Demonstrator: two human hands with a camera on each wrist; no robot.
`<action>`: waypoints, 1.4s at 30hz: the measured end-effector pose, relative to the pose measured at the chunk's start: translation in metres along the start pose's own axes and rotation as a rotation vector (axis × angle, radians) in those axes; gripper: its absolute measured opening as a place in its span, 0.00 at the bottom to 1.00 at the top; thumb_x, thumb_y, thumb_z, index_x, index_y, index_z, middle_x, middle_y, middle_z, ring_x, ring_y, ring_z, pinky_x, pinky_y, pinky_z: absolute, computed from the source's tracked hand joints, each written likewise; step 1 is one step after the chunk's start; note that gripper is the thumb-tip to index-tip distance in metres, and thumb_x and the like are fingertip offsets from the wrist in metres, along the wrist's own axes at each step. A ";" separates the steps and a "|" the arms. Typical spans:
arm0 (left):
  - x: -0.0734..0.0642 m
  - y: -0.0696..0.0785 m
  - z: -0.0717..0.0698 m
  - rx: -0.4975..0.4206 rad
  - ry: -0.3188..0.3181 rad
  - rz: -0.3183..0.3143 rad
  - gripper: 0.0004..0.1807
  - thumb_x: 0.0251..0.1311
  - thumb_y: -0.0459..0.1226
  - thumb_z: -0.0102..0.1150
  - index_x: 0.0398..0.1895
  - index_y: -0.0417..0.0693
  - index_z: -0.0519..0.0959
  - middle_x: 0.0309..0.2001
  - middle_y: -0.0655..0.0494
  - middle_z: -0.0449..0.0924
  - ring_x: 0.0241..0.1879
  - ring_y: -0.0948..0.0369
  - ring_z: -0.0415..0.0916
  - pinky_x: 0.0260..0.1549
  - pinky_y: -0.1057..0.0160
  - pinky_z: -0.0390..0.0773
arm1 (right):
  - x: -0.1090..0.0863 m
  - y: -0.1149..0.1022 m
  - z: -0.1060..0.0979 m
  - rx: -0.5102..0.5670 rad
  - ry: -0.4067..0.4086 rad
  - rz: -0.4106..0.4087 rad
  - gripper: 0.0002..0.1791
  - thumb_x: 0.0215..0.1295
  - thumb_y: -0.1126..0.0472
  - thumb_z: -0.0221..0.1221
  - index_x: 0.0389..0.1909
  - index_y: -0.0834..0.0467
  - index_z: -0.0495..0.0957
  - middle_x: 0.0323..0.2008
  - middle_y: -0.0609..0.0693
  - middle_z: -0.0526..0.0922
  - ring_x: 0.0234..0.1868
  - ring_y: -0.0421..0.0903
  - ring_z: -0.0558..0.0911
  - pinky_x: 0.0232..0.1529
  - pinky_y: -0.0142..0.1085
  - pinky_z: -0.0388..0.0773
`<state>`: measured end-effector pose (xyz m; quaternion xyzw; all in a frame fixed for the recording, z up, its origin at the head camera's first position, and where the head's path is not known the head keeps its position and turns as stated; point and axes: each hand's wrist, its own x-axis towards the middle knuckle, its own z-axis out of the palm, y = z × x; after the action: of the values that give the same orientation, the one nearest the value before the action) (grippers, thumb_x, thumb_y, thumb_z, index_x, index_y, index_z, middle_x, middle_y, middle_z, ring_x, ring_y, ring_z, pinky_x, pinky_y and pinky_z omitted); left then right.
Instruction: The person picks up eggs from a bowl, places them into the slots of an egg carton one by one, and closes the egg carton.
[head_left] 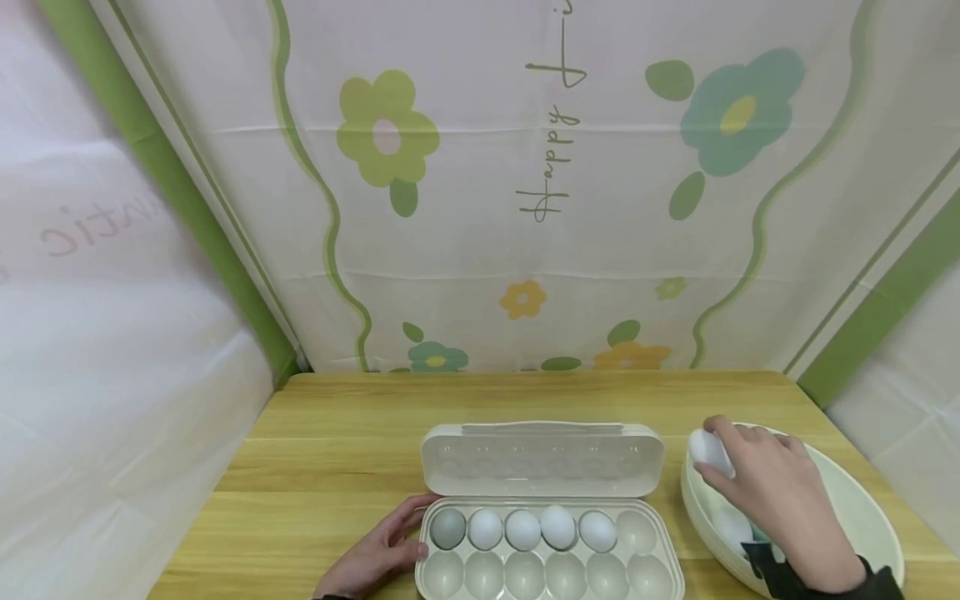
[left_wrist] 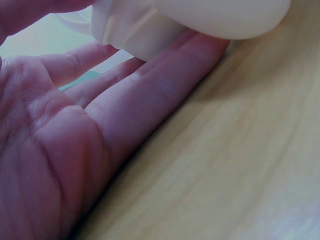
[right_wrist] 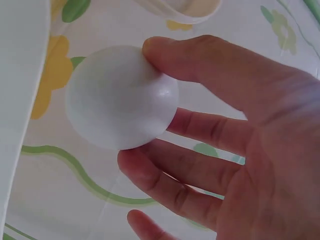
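A white egg (head_left: 711, 452) is in my right hand (head_left: 780, 492), held above the near-left rim of a large cream bowl (head_left: 862, 508). Thumb and fingertips pinch this egg's sides in the right wrist view. My left hand (head_left: 378, 546) rests on the table at the left end of a cream egg carton (head_left: 551, 498), its thumb and nearly straight fingers touching the end. The carton's lid (head_left: 543, 467) stands raised at the back. One grey-green egg (head_left: 447, 528) and several white eggs (head_left: 522, 530) sit in its back row; the back-right cup and visible front cups hold none.
More white eggs (head_left: 729, 527) lie inside the bowl, partly hidden by my right hand and dark sleeve. Carton and bowl stand on a wooden table (head_left: 337, 450), a narrow gap between them. Flower-printed white curtain (head_left: 465, 208) hangs behind the table and at both sides.
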<state>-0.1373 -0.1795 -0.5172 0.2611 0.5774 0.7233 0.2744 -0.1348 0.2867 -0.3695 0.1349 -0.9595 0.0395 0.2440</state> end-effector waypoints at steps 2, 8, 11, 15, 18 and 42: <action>0.000 0.000 0.000 0.011 0.008 -0.012 0.30 0.66 0.26 0.40 0.69 0.43 0.47 0.69 0.35 0.49 0.60 0.53 0.63 0.53 0.58 0.71 | -0.001 -0.003 -0.004 -0.004 0.003 -0.002 0.26 0.40 0.53 0.69 0.41 0.58 0.73 0.26 0.57 0.83 0.33 0.59 0.80 0.34 0.60 0.68; -0.001 0.001 -0.001 0.049 0.049 -0.062 0.30 0.66 0.29 0.42 0.69 0.46 0.49 0.69 0.34 0.48 0.61 0.53 0.61 0.54 0.58 0.70 | -0.007 -0.011 -0.016 -0.002 0.007 -0.004 0.26 0.40 0.53 0.69 0.41 0.57 0.73 0.26 0.57 0.84 0.35 0.59 0.80 0.39 0.60 0.67; -0.001 0.002 -0.001 0.048 0.055 -0.073 0.29 0.66 0.29 0.42 0.69 0.46 0.49 0.69 0.34 0.47 0.62 0.52 0.60 0.54 0.57 0.69 | -0.011 -0.018 -0.020 0.011 0.019 -0.006 0.25 0.39 0.53 0.69 0.41 0.56 0.73 0.26 0.56 0.84 0.34 0.57 0.80 0.39 0.59 0.67; -0.002 0.003 -0.002 0.043 0.056 -0.072 0.30 0.66 0.29 0.42 0.69 0.46 0.49 0.69 0.34 0.47 0.61 0.52 0.61 0.54 0.58 0.70 | -0.015 -0.027 -0.023 0.026 0.019 -0.018 0.26 0.37 0.53 0.70 0.40 0.55 0.73 0.25 0.55 0.84 0.33 0.55 0.81 0.40 0.56 0.68; -0.002 0.004 -0.002 0.036 0.056 -0.072 0.30 0.66 0.29 0.42 0.69 0.46 0.49 0.69 0.34 0.46 0.61 0.52 0.61 0.54 0.58 0.70 | -0.016 -0.032 -0.024 0.041 -0.001 -0.019 0.25 0.36 0.54 0.70 0.39 0.54 0.73 0.26 0.53 0.83 0.31 0.54 0.80 0.39 0.55 0.70; -0.001 0.001 0.000 0.025 0.069 -0.068 0.30 0.64 0.28 0.44 0.69 0.45 0.50 0.68 0.33 0.48 0.59 0.52 0.64 0.52 0.57 0.72 | -0.015 -0.071 0.010 0.171 -0.291 -0.189 0.25 0.39 0.55 0.69 0.43 0.44 0.73 0.29 0.41 0.82 0.22 0.37 0.74 0.17 0.36 0.66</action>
<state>-0.1369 -0.1805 -0.5167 0.2196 0.6040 0.7148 0.2756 -0.1070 0.2206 -0.3846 0.2488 -0.9610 0.0777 0.0929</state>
